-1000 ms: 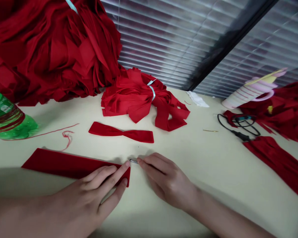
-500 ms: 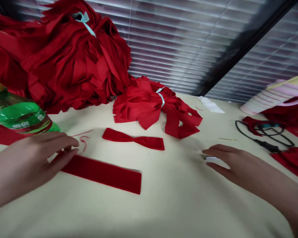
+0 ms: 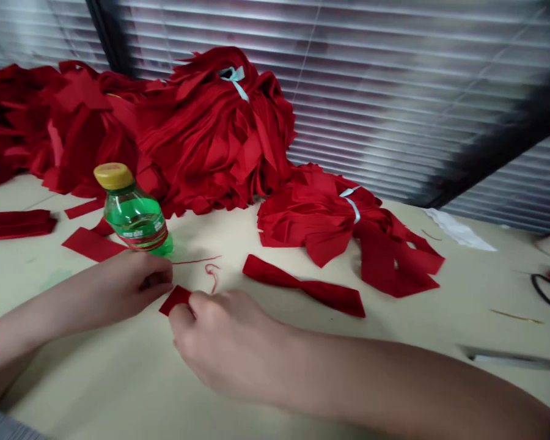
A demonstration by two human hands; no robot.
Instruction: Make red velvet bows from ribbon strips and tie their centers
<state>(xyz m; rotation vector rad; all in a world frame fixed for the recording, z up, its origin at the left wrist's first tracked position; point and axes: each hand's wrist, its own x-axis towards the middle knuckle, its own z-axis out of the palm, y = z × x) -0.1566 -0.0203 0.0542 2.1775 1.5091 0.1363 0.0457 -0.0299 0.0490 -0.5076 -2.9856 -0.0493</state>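
While right hand [image 3: 224, 342] pinches small velvety red fabric scrap [image 3: 176, 299] on cream tabletop [image 3: 73, 379], left hand [image 3: 137, 278] curled just beside, fingers closed.

The small red cloth scrap [image 3: 176, 299], the pinched red cloth bow [image 3: 302, 286] and the heaped red cloth strips [image 3: 215, 134] are all given a matt, softly napped, velvety finish. A glossy, clear plastic bottle [image 3: 136, 214] is topped by a smooth yellow plastic cap [image 3: 113, 175]. A slight sheen is shown by the pale blue ribbon [image 3: 234, 74]. The tabletop [image 3: 462, 330] is smooth and matt, while the window blind slats [image 3: 394, 91] are lightly glossy, their material unclear.
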